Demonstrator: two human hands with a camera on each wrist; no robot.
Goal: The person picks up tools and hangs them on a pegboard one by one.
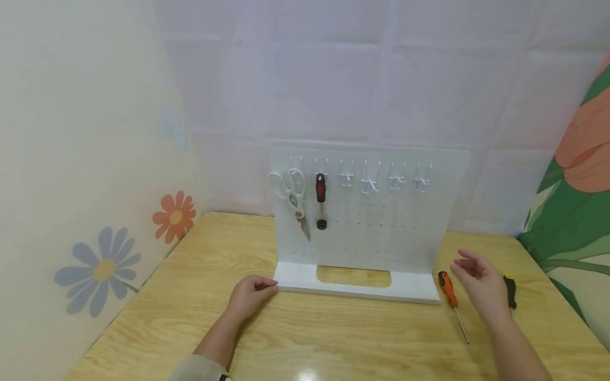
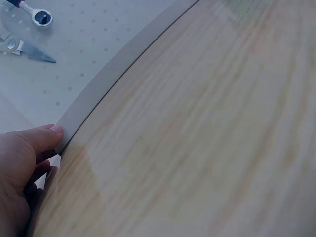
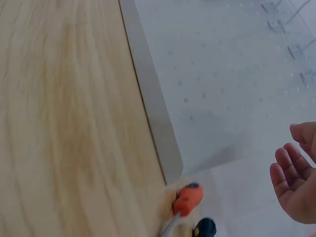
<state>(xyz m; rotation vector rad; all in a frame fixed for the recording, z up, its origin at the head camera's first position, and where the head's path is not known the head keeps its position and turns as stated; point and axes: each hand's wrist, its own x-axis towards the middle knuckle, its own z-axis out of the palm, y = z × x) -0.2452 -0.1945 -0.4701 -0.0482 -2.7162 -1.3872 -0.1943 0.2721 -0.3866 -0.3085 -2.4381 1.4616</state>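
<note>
One orange screwdriver (image 1: pixel 449 293) lay between the pegboard (image 1: pixel 362 241) and the nearer right hand (image 1: pixel 483 288), shaft pointing boardless-side — fingers loosely curved, empty; the left hand (image 1: pixel 250 298) pinched the pegboard's corner.

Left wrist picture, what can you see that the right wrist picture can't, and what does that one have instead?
Only the left wrist view shows the left grip holding the board's corner, and part of the scissors. Only the right wrist view shows the right grip, the orange screwdriver, a dark handle and some hooks. Both share the white pegboard and wooden table.
</note>
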